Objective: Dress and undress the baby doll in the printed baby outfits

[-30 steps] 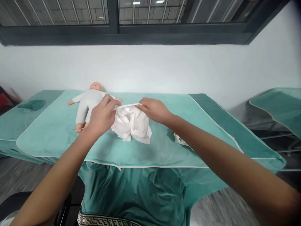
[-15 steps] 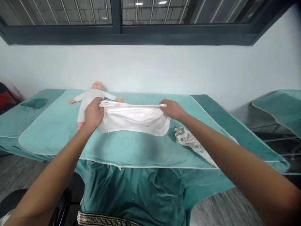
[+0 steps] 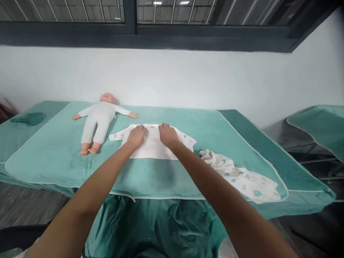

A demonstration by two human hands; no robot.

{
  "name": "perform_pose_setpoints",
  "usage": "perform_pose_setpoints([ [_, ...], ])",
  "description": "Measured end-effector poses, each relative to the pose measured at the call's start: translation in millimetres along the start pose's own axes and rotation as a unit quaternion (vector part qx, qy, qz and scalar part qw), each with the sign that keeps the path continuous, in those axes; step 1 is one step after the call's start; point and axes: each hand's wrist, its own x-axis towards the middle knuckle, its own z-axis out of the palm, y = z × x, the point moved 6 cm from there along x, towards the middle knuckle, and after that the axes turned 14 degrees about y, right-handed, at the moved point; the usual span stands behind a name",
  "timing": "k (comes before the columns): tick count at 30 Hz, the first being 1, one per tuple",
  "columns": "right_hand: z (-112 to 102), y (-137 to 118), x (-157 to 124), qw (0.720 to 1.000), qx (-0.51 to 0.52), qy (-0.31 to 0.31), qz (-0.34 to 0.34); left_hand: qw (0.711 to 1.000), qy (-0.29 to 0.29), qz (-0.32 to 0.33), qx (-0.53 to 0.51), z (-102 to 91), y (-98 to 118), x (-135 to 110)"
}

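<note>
A small white baby shirt [image 3: 153,147] with patterned sleeves lies spread out in the middle of the green cover, its top edge away from me. My left hand [image 3: 137,136] grips it near the neckline with curled fingers. On the other side of the neckline, my right hand [image 3: 168,134] is closed on the same shirt. Both fingertips are partly hidden by the hands. To the left a baby doll [image 3: 100,114] in a white suit lies on its back, arms spread. A crumpled patterned white baby garment [image 3: 242,177] rests right of the shirt, partly behind my right forearm.
The green cover [image 3: 61,143] with white piping lies over the table, its cloth hanging down in front of me. A small dark green cushion or cloth [image 3: 28,119] sits at the far left. Behind are a white wall [image 3: 172,79] and a dark window frame [image 3: 209,37].
The shirt, earlier held stretched and folded above the cover, now lies spread flat with its sleeves showing. My hands have moved closer together. The doll's legs have come into view.
</note>
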Motion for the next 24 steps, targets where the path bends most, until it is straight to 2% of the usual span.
perform_pose_setpoints([
  [3, 33, 0, -4, 0.999, 0.004, -0.019, 0.038, 0.999, -0.033, -0.016, -0.009, 35.4, -4, 3],
  [6, 46, 10, 8, 0.998, 0.003, -0.017, 0.067, 0.998, -0.038, -0.059, -0.003, 50.9, -16, 20],
  [10, 59, 10, 29, 0.997, 0.009, -0.017, 0.072, 0.996, -0.025, -0.082, 0.003, 58.1, -19, 41],
  [12, 65, 7, 34, 0.998, 0.004, 0.003, 0.07, 0.996, -0.008, -0.088, 0.01, 61.2, -19, 46],
  [17, 83, 6, 38, 0.996, 0.005, 0.071, 0.046, 0.995, 0.015, -0.095, 0.018, 78.1, -27, 46],
  [21, 92, 15, 40, 0.994, 0.051, 0.08, 0.056, 0.995, 0.04, -0.091, 0.001, 87.7, -35, 43],
  [24, 90, 12, 42, 0.994, 0.048, 0.083, 0.057, 0.995, 0.054, -0.087, 0.009, 86.7, -35, 39],
])
